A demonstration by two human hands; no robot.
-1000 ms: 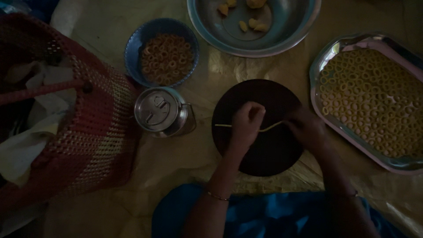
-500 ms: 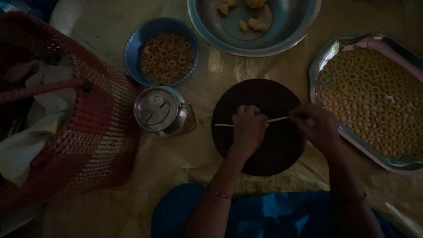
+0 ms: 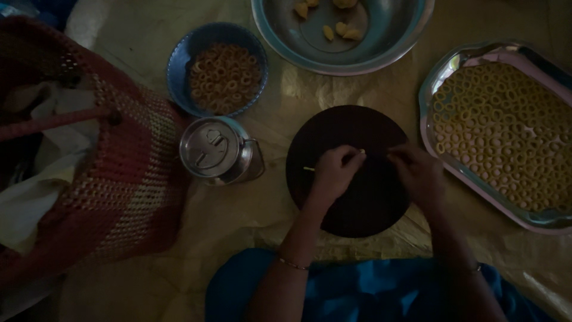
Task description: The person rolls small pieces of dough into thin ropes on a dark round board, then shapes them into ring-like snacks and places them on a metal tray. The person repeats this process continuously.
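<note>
- Looking down from the head view, a crinkled tan sheet (image 3: 179, 250) covers the floor and carries everything; the light is dim and nothing more of the room shows.
- A round dark board (image 3: 357, 203) lies on the sheet near its near edge, just ahead of a blue cloth (image 3: 357, 292) at the bottom of the view.
- Over that board the left hand (image 3: 333, 173) has its fingers curled shut around a thin pale dough strand (image 3: 308, 169), whose short end pokes out to the left.
- The right hand (image 3: 417, 173) sits just beside it, fingertips pinched together at the other end of the strand; how much of the strand it holds I cannot tell.
- A thin bangle (image 3: 291, 263) circles the left wrist.
- A lidded steel can (image 3: 215, 149), round with a folded handle on its lid, stands just left of the board.
- Beyond the can, a blue bowl (image 3: 179, 65) holds small browned rings.
- At the far edge, a wide steel basin (image 3: 393, 42) holds a few yellow dough lumps (image 3: 339, 27).
- Along the right edge, a shiny tray (image 3: 432, 113) with a pinkish rim is covered with pale dough rings (image 3: 506, 131) laid side by side.
- On the left side, a red and cream woven basket (image 3: 119, 191) holds pale cloth.
- No labels or signs can be made out.
</note>
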